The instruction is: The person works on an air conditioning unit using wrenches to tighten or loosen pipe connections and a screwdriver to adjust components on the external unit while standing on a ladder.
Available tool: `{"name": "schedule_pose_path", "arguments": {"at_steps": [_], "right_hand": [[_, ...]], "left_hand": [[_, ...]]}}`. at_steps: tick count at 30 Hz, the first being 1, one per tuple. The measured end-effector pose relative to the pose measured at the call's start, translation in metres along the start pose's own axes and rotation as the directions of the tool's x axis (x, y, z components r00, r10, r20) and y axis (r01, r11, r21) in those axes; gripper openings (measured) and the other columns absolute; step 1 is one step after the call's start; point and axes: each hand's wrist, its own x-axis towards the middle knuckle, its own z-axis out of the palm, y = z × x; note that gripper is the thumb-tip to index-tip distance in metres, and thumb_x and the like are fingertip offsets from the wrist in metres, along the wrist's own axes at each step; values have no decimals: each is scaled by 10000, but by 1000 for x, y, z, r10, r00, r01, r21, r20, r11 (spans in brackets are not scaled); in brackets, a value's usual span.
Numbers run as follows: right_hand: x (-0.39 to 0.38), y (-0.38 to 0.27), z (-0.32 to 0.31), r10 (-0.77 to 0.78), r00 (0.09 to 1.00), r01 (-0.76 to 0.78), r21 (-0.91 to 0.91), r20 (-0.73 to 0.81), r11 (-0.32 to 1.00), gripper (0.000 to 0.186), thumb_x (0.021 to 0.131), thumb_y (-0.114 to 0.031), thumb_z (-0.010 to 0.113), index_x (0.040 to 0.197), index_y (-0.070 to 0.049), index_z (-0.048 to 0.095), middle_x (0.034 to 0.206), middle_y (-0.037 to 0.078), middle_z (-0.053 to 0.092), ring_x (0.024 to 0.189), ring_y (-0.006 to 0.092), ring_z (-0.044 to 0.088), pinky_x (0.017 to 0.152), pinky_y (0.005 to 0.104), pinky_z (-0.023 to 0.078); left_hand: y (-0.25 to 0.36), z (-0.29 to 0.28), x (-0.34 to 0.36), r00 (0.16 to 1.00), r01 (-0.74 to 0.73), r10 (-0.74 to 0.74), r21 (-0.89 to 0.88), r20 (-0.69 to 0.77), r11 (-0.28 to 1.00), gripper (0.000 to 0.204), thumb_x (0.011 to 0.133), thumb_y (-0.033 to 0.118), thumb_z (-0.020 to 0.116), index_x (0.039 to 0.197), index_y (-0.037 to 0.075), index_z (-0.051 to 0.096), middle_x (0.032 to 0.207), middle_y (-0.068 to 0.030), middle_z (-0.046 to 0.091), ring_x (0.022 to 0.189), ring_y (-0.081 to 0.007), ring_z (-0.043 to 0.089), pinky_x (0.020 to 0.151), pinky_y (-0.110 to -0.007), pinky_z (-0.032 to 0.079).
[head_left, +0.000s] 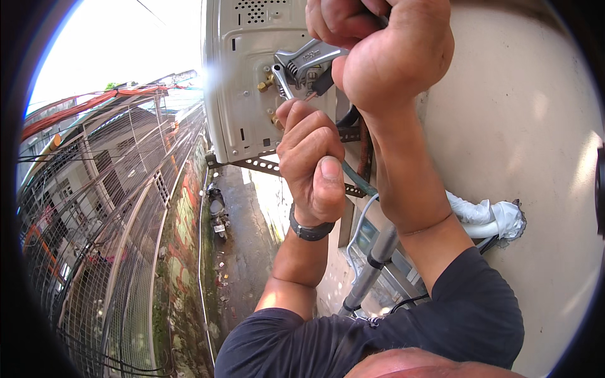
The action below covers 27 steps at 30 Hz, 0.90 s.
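Currently, in the head view, both forearms are reaching upward, the right one higher. The left hand is clasping a small wrench; the right hand is gripping an adjustable wrench. Both tools are sitting near a brass fitting on a pale metal casing. A beige wall is standing right; an alley is running below.

The person wears a dark navy, soft-cloth short-sleeved shirt, its plain left sleeve and loosely creased right sleeve ending above the elbows. A black, narrow-strapped wristband circles the left wrist; the left hand and right hand are bare.
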Motion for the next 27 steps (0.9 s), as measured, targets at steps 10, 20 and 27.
{"name": "schedule_pose_path", "arguments": {"at_steps": [10, 20, 27], "right_hand": [[-23, -15, 3, 116, 979, -108, 58, -165, 992, 402, 1038, -321, 467, 713, -94, 401, 620, -37, 287, 500, 74, 257, 465, 274, 220], [-2, -13, 4, 225, 958, -213, 86, -177, 973, 394, 1051, -286, 416, 696, -129, 345, 652, -48, 267, 502, 68, 233, 455, 266, 201], [2, -11, 26, 242, 888, -286, -60, -390, 956, 387, 1035, -302, 412, 696, -129, 347, 662, -41, 282, 511, 72, 250, 457, 261, 204]], "left_hand": [[-1, -5, -2, 1000, 14, -14, -4, 15, 1000, 512, 926, 453, 501, 605, 61, 431, 629, -58, 454, 659, -239, 381, 837, -403, 313], [4, -2, -2, 998, 55, -55, -11, 3, 998, 493, 903, 454, 506, 602, 70, 433, 648, -52, 449, 682, -246, 384, 851, -404, 310], [3, 1, -3, 1000, 29, -29, -8, -10, 1000, 507, 912, 461, 501, 600, 67, 432, 639, -50, 447, 675, -241, 378, 858, -401, 310]]}}
